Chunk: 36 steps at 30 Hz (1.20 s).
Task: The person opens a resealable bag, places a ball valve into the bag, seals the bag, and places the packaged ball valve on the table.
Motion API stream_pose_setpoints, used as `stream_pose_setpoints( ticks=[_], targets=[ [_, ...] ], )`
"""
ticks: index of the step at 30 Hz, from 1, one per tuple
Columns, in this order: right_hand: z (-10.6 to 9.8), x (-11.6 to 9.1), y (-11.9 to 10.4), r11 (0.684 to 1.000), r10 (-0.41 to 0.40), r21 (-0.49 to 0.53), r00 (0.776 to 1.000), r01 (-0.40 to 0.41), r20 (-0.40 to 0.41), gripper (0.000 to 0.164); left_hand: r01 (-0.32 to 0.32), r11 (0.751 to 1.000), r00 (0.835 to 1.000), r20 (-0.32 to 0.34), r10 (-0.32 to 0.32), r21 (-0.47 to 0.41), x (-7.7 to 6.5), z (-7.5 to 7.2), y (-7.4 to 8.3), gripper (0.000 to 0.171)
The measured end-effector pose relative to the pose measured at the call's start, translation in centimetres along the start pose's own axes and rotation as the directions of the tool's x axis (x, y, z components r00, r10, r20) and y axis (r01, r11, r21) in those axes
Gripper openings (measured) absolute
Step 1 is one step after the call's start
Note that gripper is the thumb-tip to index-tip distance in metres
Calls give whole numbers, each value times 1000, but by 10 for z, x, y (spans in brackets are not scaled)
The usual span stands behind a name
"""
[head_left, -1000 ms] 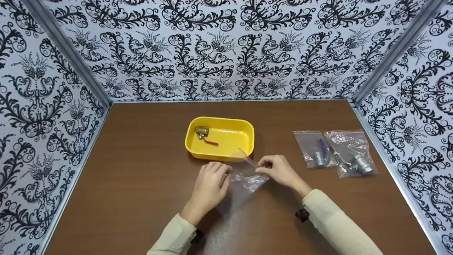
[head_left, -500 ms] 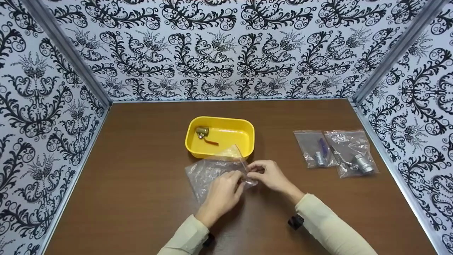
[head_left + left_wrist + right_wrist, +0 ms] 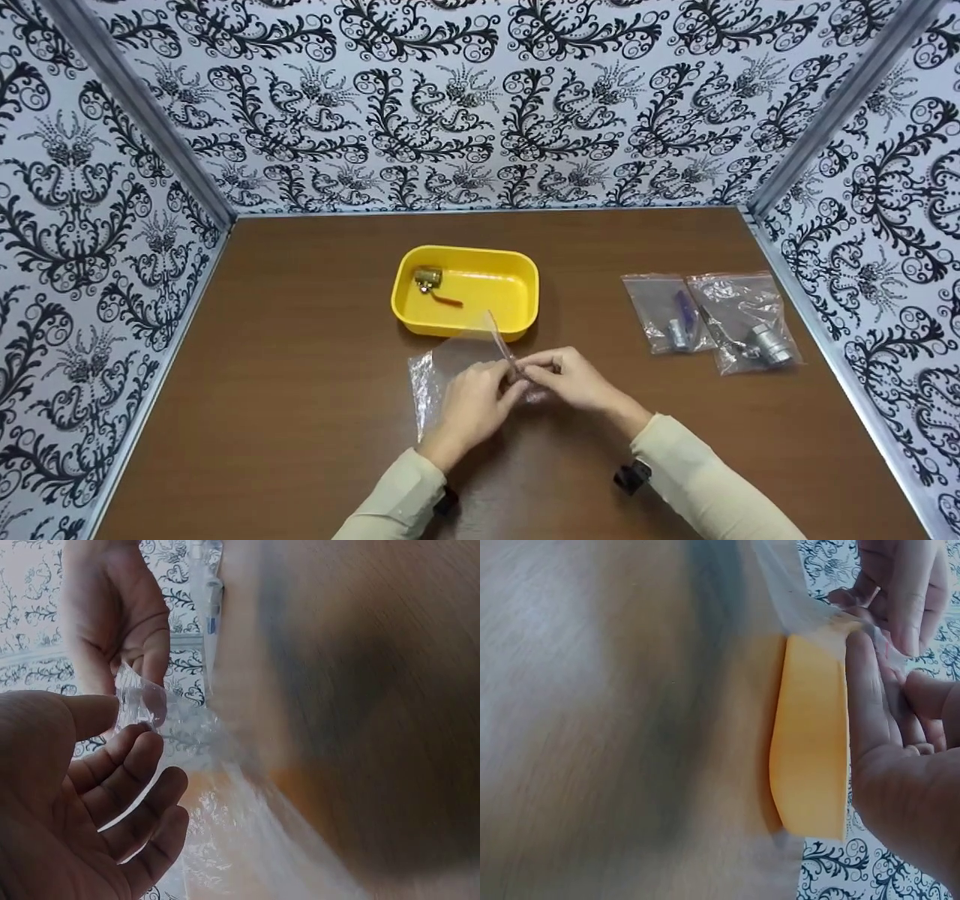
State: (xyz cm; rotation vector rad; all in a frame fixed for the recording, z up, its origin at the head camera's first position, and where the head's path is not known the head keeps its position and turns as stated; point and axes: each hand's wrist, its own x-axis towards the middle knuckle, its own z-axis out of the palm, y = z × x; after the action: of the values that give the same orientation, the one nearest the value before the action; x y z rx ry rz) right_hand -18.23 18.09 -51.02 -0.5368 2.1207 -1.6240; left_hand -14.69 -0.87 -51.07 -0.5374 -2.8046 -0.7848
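Note:
A clear zip-lock bag (image 3: 439,375) hangs between both hands in front of the yellow tray, its zip edge slanting up over the tray's near rim. My left hand (image 3: 476,401) pinches the bag near its zip edge, thumb against the fingertips. Right beside it, my right hand (image 3: 574,381) pinches the same edge between thumb and fingers. In the left wrist view the film of the bag (image 3: 195,727) spreads past the fingertips, and no object shows inside it. The yellow tray (image 3: 517,328) holds a brass ball valve (image 3: 428,277) with an orange-red lever at its left end.
On the right of the brown table (image 3: 300,420) lie two zip-lock bags. One bag (image 3: 649,300) holds a small metal fitting and a purple-blue piece; the other bag (image 3: 731,300) holds a larger metal fitting. Patterned walls (image 3: 465,112) stand behind and at both sides.
The bag has swung round, its body now left of the hands. My left hand has moved right toward the right hand, which has come slightly left and lower. The tray has stayed put.

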Motion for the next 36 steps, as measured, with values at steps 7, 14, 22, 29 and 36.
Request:
stream_pose_setpoints(
  ticks=[7, 14, 22, 29, 36],
  targets=[
    [-2, -4, 0, 998, 13, 62, 997, -17, 70, 35, 66, 998, 997, 37, -66, -4, 0, -2, 2, 27],
    [-1, -4, -1, 1000, 27, -14, 999, -26, 47, 32, 85, 996, 996, -12, -85, -9, 0, 0, 5, 24],
    [7, -1, -1, 997, 2, -72, 1000, -3, -12, 30, 88, 996, 996, -26, -89, -7, 1, 4, 3, 13],
    [19, 1, 2, 984, -15, -180, 996, -2, -92, 29, 57, 998, 996, -64, -58, -17, 1, 9, 1, 11],
    [26, 2, 3, 980, 20, -193, 991, -46, -132, 25, 92, 995, 993, -71, -94, -31, -1, 13, 1, 11]
  ],
)
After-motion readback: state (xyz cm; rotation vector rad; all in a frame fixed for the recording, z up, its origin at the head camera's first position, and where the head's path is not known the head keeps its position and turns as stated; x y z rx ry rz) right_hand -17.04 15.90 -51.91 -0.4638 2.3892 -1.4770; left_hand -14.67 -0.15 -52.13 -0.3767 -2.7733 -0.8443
